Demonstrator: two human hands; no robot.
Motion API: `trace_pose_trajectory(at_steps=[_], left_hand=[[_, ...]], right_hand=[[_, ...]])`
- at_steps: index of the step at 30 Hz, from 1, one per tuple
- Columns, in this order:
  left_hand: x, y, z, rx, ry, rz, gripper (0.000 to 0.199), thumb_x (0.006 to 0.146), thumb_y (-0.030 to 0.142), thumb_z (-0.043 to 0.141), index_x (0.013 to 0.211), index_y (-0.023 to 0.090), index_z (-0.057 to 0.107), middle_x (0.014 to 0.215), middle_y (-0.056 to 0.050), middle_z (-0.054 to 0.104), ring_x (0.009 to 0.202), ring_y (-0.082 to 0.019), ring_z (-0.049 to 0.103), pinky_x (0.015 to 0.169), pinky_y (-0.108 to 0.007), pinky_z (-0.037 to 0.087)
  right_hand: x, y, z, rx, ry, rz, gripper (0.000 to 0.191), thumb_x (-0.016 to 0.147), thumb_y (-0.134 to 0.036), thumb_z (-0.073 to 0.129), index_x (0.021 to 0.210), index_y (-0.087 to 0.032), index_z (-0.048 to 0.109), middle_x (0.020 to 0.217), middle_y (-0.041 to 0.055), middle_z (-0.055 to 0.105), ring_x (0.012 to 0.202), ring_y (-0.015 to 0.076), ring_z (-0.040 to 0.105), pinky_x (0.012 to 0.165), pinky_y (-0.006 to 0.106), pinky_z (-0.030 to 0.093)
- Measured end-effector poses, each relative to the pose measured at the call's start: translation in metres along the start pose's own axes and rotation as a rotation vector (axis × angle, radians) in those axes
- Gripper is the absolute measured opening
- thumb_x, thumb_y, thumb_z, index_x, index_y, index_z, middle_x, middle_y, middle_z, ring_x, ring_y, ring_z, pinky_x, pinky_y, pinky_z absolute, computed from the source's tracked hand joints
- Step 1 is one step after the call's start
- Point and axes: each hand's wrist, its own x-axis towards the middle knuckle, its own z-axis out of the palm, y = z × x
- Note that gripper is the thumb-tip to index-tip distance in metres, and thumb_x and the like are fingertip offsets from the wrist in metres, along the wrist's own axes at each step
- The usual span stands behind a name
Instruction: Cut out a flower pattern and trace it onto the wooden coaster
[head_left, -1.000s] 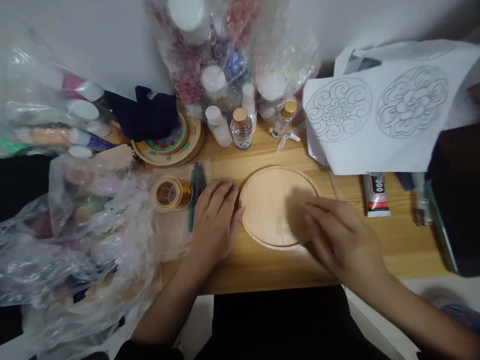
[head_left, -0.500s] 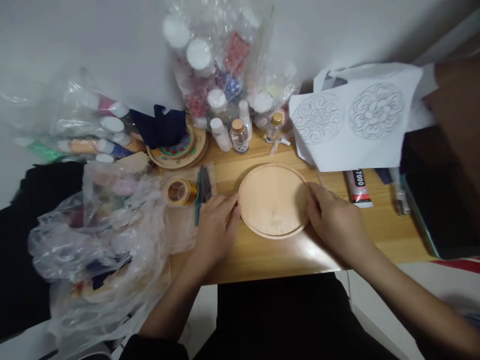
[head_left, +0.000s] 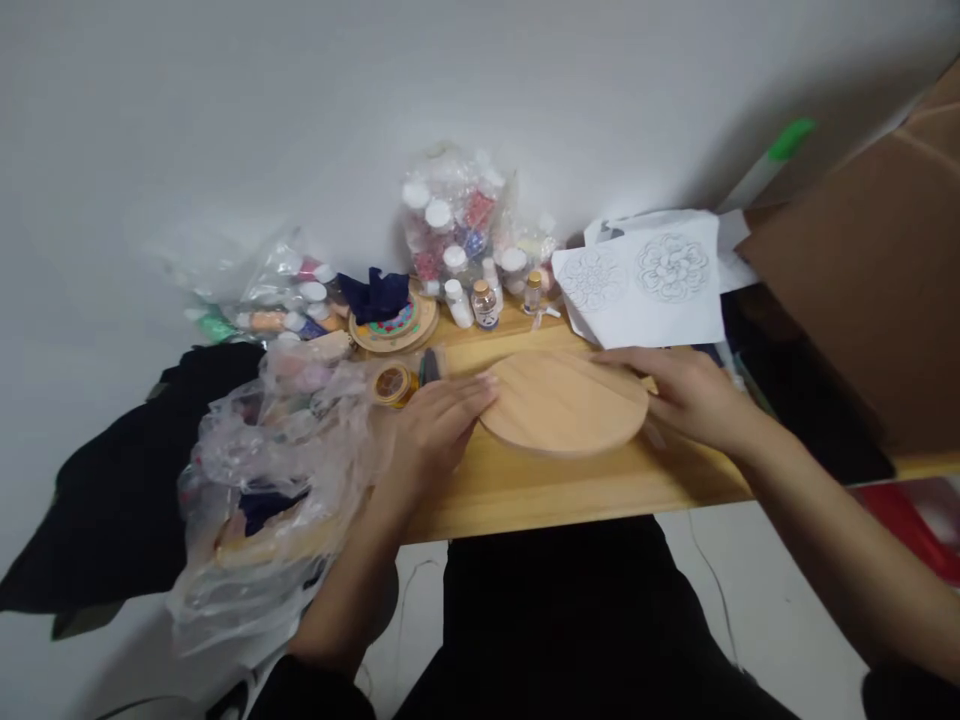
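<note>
A round wooden board [head_left: 566,405] is held above the table between my two hands, its plain flat face up and slightly blurred. My left hand [head_left: 446,415] grips its left edge, fingertips on top, thumb hidden. At the right edge, my right hand [head_left: 679,390] holds it with fingers along the far rim. Close beyond my left hand are a spool of golden wire [head_left: 394,383] and dark slim tools [head_left: 429,367]. Past my right hand, white paper printed with flower patterns [head_left: 651,290] leans against the wall.
Small bottles [head_left: 485,303] and a clear bag of bead jars [head_left: 448,215] stand at the back. To the left lie a crumpled plastic bag [head_left: 300,450] and a black cloth bag [head_left: 135,480]. A cardboard box [head_left: 862,290] bounds the right side. The table's front edge [head_left: 555,522] is near my lap.
The board has risen off the table and been turned, its rimmed face replaced by a plain flat one. Both hands still hold it. The view has shifted, showing more wall and the cardboard box.
</note>
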Motion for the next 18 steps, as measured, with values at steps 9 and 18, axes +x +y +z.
trace_pose_trajectory(at_steps=[9, 18], left_hand=[[-0.014, 0.016, 0.021, -0.782, 0.144, -0.938, 0.029, 0.078, 0.027, 0.061, 0.104, 0.015, 0.069, 0.087, -0.008, 0.076, 0.074, -0.018, 0.071, 0.072, -0.033, 0.059], [-0.012, 0.025, 0.013, -1.236, 0.080, -1.196, 0.023, 0.069, 0.029, 0.081, 0.075, 0.011, 0.066, 0.066, -0.005, 0.071, 0.057, -0.013, 0.066, 0.057, -0.023, 0.054]], right_hand=[[-0.017, -0.014, 0.026, -0.373, 0.157, -0.025, 0.055, 0.090, -0.016, 0.037, 0.145, -0.018, 0.045, 0.124, 0.0132, 0.064, 0.107, 0.0254, 0.062, 0.082, 0.038, 0.054], [0.001, -0.030, 0.010, -0.325, 0.002, -0.039, 0.056, 0.093, -0.019, 0.034, 0.148, -0.028, 0.038, 0.144, 0.0079, 0.051, 0.126, 0.0260, 0.054, 0.096, 0.045, 0.051]])
